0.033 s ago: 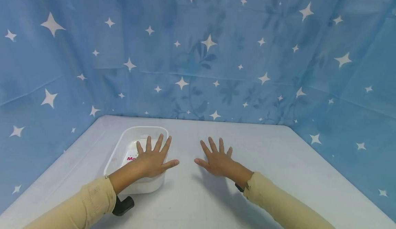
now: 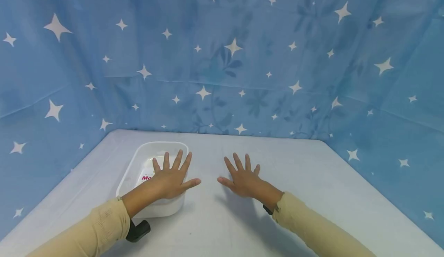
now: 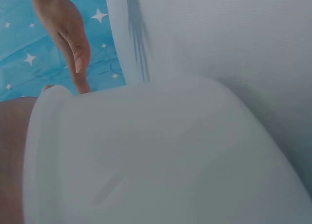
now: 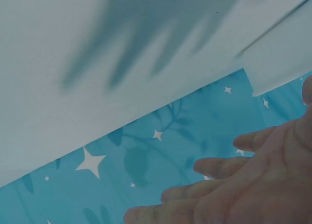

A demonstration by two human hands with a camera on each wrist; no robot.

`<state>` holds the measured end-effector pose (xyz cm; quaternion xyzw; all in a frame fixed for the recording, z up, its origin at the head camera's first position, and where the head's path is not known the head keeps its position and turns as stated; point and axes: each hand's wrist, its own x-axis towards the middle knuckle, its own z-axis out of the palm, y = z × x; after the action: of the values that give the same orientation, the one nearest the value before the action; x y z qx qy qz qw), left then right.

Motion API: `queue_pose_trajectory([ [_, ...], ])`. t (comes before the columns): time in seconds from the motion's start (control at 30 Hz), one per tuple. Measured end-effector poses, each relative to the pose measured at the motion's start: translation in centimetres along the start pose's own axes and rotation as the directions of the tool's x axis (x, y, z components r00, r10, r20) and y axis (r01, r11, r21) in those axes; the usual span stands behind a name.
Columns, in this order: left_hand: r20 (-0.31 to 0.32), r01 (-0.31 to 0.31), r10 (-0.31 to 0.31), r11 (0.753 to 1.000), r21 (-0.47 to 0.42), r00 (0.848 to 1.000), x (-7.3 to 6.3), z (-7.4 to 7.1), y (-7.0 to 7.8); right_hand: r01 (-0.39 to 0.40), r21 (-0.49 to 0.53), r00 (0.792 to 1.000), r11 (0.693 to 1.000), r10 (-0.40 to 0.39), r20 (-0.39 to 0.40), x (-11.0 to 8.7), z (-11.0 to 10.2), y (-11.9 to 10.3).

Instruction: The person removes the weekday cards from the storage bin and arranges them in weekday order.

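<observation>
A white plastic tub (image 2: 129, 172) stands on the left half of the table, with a white item bearing red letters (image 2: 146, 178) lying inside it. My left hand (image 2: 168, 182) is spread flat above the tub, palm down, and hides part of its inside and right rim. In the left wrist view the tub's outer wall (image 3: 161, 151) fills much of the picture. To the right, my right hand (image 2: 243, 182) hovers over the table with its fingers spread, holding nothing. The right wrist view shows its open palm (image 4: 263, 185).
A white cloth covers the table (image 2: 277, 160). Blue curtains (image 2: 222, 56) with white stars close in the back and both sides. A black wrist strap piece (image 2: 138, 230) hangs under the left sleeve. The right hand's shadow falls on the tabletop.
</observation>
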<state>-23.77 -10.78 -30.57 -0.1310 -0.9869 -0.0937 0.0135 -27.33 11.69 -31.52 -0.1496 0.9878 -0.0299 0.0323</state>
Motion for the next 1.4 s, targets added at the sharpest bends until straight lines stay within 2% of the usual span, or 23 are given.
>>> queue_pose_trajectory([
  [0.17, 0.010, 0.002, -0.002, 1.000, -0.007, 1.000, -0.2, -0.6, -0.5, 0.011, -0.015, 1.000, 1.000, -0.011, 0.004, 0.3, -0.1, -0.5],
  [0.3, 0.005, 0.005, -0.004, 0.997, -0.074, 1.000, -0.4, -2.4, -2.0, 0.024, -0.024, 1.000, 0.999, -0.024, 0.005, 0.7, -0.3, -0.8],
  [0.43, 0.003, 0.025, -0.024, 0.981, -0.192, 1.000, -0.8, -4.8, -5.2, 0.065, -0.005, 0.998, 0.998, -0.065, -0.006, 1.7, -1.0, -1.3],
  [0.57, 0.061, 0.046, -0.028, 0.950, -0.310, 0.998, -1.4, -5.7, -9.4, 0.161, 0.073, 0.987, 0.984, -0.160, -0.025, 4.1, -2.0, -3.6],
  [0.7, 0.131, 0.064, -0.008, 0.902, -0.428, 0.991, -1.5, -4.8, -12.4, 0.245, 0.117, 0.969, 0.962, -0.248, 0.015, 6.5, -2.5, -7.0],
  [0.8, 0.195, 0.106, -0.013, 0.873, -0.476, 0.981, -1.3, -3.8, -13.5, 0.296, 0.062, 0.949, 0.953, -0.301, 0.094, 7.7, -2.3, -9.5],
  [0.9, 0.250, 0.147, -0.029, 0.872, -0.467, 0.968, -1.1, -3.1, -14.1, 0.326, -0.013, 0.933, 0.945, -0.320, 0.167, 8.6, -1.8, -11.5],
  [1.0, 0.256, 0.142, -0.020, 0.872, -0.469, 0.967, -0.6, -2.5, -14.0, 0.330, -0.048, 0.925, 0.943, -0.313, 0.218, 9.2, -1.3, -12.6],
  [1.1, 0.239, 0.128, -0.014, 0.876, -0.466, 0.971, -0.2, -2.0, -14.1, 0.319, -0.066, 0.924, 0.945, -0.295, 0.243, 9.5, -0.6, -13.3],
  [1.2, 0.248, 0.115, 0.002, 0.882, -0.457, 0.969, -0.1, -1.5, -14.3, 0.309, -0.135, 0.928, 0.942, -0.267, 0.258, 9.8, 0.0, -13.9],
  [1.3, 0.257, 0.106, 0.017, 0.882, -0.459, 0.966, -0.2, -1.2, -14.7, 0.313, -0.203, 0.930, 0.928, -0.257, 0.262, 10.2, 0.3, -14.8],
  [1.4, 0.252, 0.102, 0.022, 0.877, -0.469, 0.968, -0.4, -1.1, -15.1, 0.331, -0.223, 0.925, 0.917, -0.269, 0.267, 10.8, 0.5, -15.7],
])
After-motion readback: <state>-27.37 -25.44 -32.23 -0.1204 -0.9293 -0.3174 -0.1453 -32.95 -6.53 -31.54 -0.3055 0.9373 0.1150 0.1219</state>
